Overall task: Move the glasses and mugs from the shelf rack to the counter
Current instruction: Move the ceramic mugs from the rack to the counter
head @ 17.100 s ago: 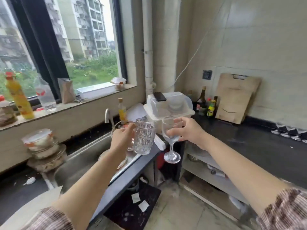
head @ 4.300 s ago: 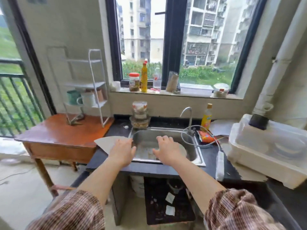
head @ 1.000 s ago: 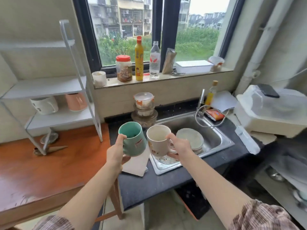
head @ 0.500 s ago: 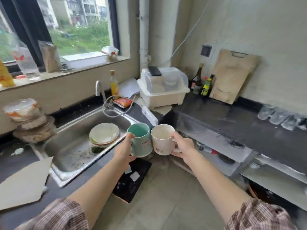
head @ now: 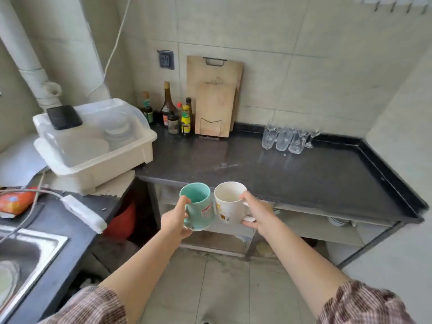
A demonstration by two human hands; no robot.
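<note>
My left hand (head: pixel 175 219) grips a teal mug (head: pixel 198 205) by its side. My right hand (head: pixel 257 212) holds a white mug (head: pixel 228 202) by its handle. Both mugs are upright, side by side and touching, just in front of the near edge of the black counter (head: pixel 292 174). Several clear glasses (head: pixel 284 139) stand at the counter's back near the wall. The shelf rack is out of view.
Wooden cutting boards (head: pixel 214 106) and sauce bottles (head: pixel 174 113) line the counter's back left. A white dish rack (head: pixel 93 146) with a phone (head: pixel 63 117) on it sits to the left. A sink (head: pixel 21 253) lies at bottom left. Open shelves run under the counter.
I have turned from the sink side to face the black counter, carrying both mugs. The counter and its glasses have come to the middle of the view.
</note>
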